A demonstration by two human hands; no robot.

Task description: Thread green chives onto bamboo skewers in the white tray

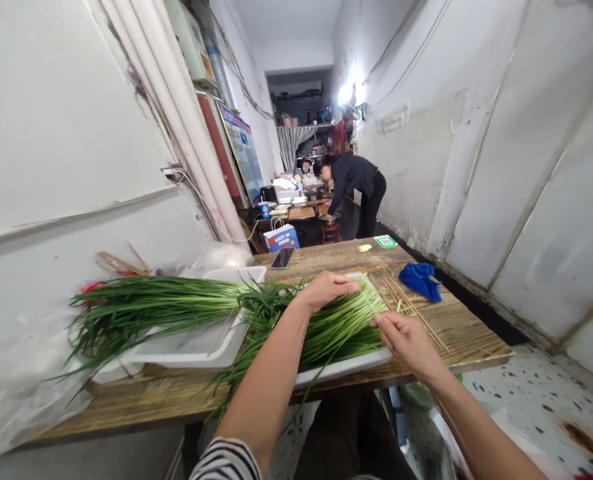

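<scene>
Beneath the stalk tray (346,371) and out past both its ends, a long counter (136,403) of worn, grained wood. Well beyond the stalk tray, a co-worker (359,180) in dark clothing, bent forward, with an arm down at a metal bowl (327,221) on a small stool (331,231). Just left of the stalk tray, a second tray (191,360), also white, with a leafy bundle (161,303) laid across it, dark leaves to the left and paler ends toward the stalk tray. In the stalk tray itself, a thick layer of green stalks (339,339), pale ends to the right, leaves trailing past the left end. Beyond the stalk tray, past the counter's far edge, a printed paper bag (282,239).

Over the far side of the stalk tray, the left hand (329,290), fingers bent low and close together at the stalks; cannot tell about a firm grip. At the right end of the stalk tray, the right hand (401,337), narrow, thumb and forefinger pinched on pale stalk ends. Near the stalk tray on its right, a crumpled blue cloth (420,281); between cloth and tray, some thin wooden sticks (417,311). Behind the stalk tray, slightly left, a dark phone (283,258); behind it to the right, a green-and-white card (385,241) and a small yellow piece (364,248).
</scene>
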